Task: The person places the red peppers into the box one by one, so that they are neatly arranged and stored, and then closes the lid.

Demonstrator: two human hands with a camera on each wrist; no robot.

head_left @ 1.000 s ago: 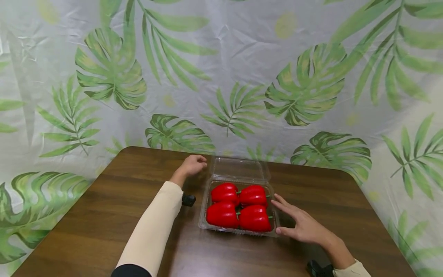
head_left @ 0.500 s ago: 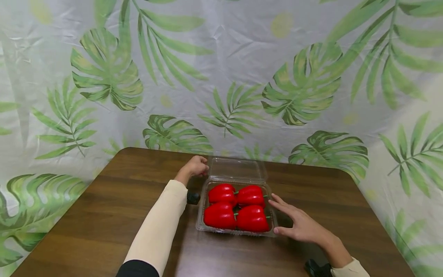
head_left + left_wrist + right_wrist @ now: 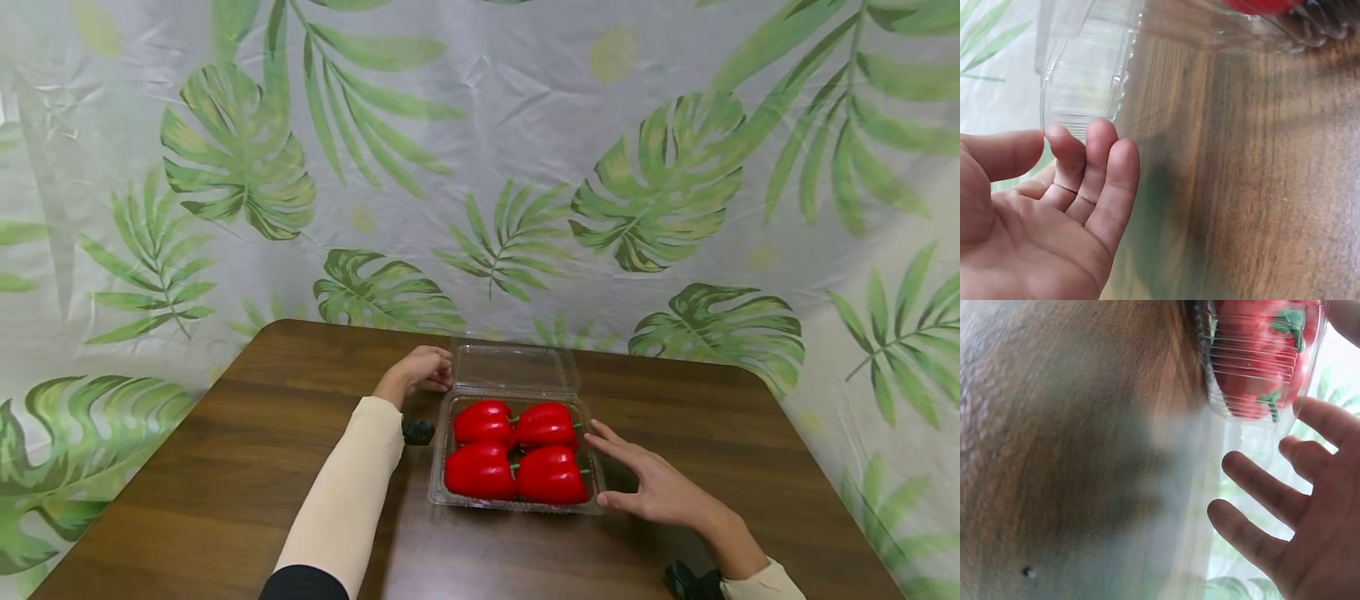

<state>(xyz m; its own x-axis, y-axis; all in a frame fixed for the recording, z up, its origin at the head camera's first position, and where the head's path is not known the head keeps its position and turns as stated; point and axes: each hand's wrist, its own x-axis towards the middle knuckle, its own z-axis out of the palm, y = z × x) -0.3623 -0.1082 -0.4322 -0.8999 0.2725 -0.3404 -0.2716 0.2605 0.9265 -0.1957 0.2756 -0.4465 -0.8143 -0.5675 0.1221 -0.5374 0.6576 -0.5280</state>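
In the head view, a clear plastic clamshell container (image 3: pixel 438 479) has its lid (image 3: pixel 517 368) swung back toward the far side. Several shiny red bell peppers (image 3: pixel 480 471) with green stems fill its base. My left hand (image 3: pixel 422 371) is at the lid's left edge; the left wrist view has its thumb (image 3: pixel 1019 153) and index finger pinching the rim of the lid, the other fingers bent behind. At the container's right side, my right hand (image 3: pixel 660 492) holds its fingers spread, with fingertips right at the wall. The right wrist view shows these fingers (image 3: pixel 1266 490) apart and fairly straight.
Everything stands on a dark brown wooden table (image 3: pixel 225 467) with rounded far corners. Behind it hangs a pale curtain (image 3: pixel 525 125) printed with green leaves. A small black wrist device (image 3: pixel 417 432) sits by the left sleeve, another (image 3: pixel 690 582) by the right.
My left hand has moved slightly right, from beside the lid to its left edge, and its fingers have closed there. The right hand stays by the container's side.
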